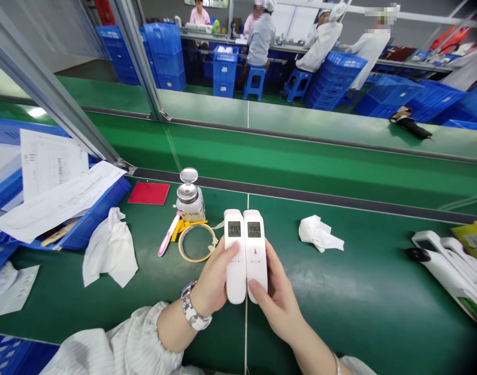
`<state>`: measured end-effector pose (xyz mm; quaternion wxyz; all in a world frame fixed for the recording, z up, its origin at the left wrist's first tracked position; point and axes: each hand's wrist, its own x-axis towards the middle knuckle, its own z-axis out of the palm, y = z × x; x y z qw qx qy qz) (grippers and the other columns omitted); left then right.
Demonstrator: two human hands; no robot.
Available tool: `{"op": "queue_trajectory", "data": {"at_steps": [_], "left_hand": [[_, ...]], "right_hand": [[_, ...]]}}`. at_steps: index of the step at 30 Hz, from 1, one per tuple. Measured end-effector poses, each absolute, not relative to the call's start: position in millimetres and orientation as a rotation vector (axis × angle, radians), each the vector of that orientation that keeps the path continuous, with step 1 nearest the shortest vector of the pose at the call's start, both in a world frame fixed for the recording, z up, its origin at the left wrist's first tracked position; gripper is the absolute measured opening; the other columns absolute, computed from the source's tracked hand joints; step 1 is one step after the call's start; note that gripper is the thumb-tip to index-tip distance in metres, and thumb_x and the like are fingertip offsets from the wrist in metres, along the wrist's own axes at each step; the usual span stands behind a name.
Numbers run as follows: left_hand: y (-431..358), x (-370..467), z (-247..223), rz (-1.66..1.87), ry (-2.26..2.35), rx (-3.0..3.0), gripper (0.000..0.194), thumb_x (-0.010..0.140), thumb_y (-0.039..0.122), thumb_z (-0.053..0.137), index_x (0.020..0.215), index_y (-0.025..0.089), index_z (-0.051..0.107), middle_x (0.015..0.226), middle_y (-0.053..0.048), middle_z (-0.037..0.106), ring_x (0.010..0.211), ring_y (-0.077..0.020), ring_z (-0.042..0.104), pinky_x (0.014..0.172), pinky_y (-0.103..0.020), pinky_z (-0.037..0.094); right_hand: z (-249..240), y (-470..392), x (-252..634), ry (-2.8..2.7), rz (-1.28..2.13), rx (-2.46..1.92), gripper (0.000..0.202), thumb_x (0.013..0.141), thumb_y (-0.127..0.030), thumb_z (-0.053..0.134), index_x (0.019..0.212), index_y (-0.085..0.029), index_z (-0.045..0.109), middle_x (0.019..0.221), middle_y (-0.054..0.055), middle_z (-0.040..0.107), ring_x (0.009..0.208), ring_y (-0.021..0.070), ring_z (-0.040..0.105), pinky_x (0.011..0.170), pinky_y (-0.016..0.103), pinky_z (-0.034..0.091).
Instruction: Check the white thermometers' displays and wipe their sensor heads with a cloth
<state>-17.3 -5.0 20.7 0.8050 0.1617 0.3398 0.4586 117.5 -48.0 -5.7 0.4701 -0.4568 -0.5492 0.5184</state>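
Note:
Two white infrared thermometers stand side by side above the green bench, their small grey displays lit with characters and facing me. My left hand (215, 276) is closed around the left thermometer (235, 281), its thumb on the front near the button. The right thermometer (256, 265) is gripped by my right hand (275, 297), with the thumb across its lower front. The two casings touch or nearly touch. Just left of them lie a roll of tape (180, 249), a pink-and-white tool (168, 234) and a metal-lidded dispenser bottle (190, 198).
Crumpled white tissue (318, 233) lies to the right, and a white cloth (110, 247) to the left. A blue crate (101, 200) holds papers. More white devices (453, 271) sit at the right edge. A red card (149, 193) is near the metal post. Across the conveyor, several people sit working.

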Motion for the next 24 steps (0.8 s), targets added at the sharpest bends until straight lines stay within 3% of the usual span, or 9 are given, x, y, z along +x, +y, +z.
{"op": "queue_trajectory", "data": {"at_steps": [4,7,11,16,21,24], "left_hand": [[-1.3,-14.9,20.4,0.947,0.702,0.219,0.050,0.087,0.054,0.038,0.116,0.017,0.056,0.105,-0.010,0.065,0.105,-0.0274,0.057,0.092,-0.041,0.044],[0.1,-13.6,20.6,0.998,0.714,0.246,0.041,0.088,0.047,0.042,0.113,0.019,0.057,0.105,-0.007,0.065,0.106,-0.0255,0.057,0.094,-0.038,0.043],[-0.4,-13.8,19.8,1.093,0.746,0.335,0.031,0.088,0.041,0.047,0.109,0.020,0.058,0.106,-0.006,0.064,0.104,-0.0227,0.057,0.092,-0.035,0.044],[-0.7,-14.6,17.0,1.125,0.795,0.377,0.030,0.087,0.041,0.050,0.104,0.018,0.059,0.100,-0.006,0.065,0.101,-0.0221,0.058,0.088,-0.033,0.046],[0.9,-15.8,17.0,1.116,0.772,0.398,0.031,0.085,0.038,0.055,0.111,0.021,0.057,0.109,-0.006,0.063,0.106,-0.0223,0.056,0.091,-0.034,0.045],[1.4,-16.7,17.0,1.111,0.771,0.402,0.032,0.083,0.034,0.058,0.113,0.023,0.055,0.113,-0.007,0.062,0.107,-0.0227,0.056,0.090,-0.036,0.046]], "right_hand": [[-8.4,-47.8,115.0,-1.454,1.083,-1.191,0.060,0.092,-0.025,0.046,0.143,-0.031,0.016,0.145,0.006,0.028,0.130,0.0267,0.032,0.104,0.046,0.037],[-11.0,-47.2,112.2,-1.624,0.785,-1.273,0.063,0.091,-0.021,0.046,0.144,-0.030,0.014,0.132,0.011,0.037,0.119,0.0294,0.042,0.095,0.049,0.043],[-13.0,-46.6,110.7,-1.785,0.598,-1.267,0.066,0.089,-0.019,0.047,0.145,-0.028,0.012,0.129,0.012,0.032,0.117,0.0302,0.041,0.093,0.047,0.044],[-14.1,-46.6,112.1,-1.828,0.601,-1.271,0.065,0.090,-0.020,0.047,0.145,-0.029,0.014,0.133,0.011,0.030,0.119,0.0291,0.040,0.094,0.043,0.044],[-10.1,-47.6,110.8,-1.850,0.693,-1.199,0.062,0.090,-0.016,0.045,0.144,-0.030,0.018,0.135,0.010,0.028,0.123,0.0285,0.036,0.098,0.043,0.041],[-6.3,-47.2,111.5,-1.798,0.804,-1.125,0.052,0.091,-0.015,0.043,0.139,-0.031,0.031,0.132,0.009,0.031,0.121,0.0277,0.037,0.097,0.043,0.041]]}}
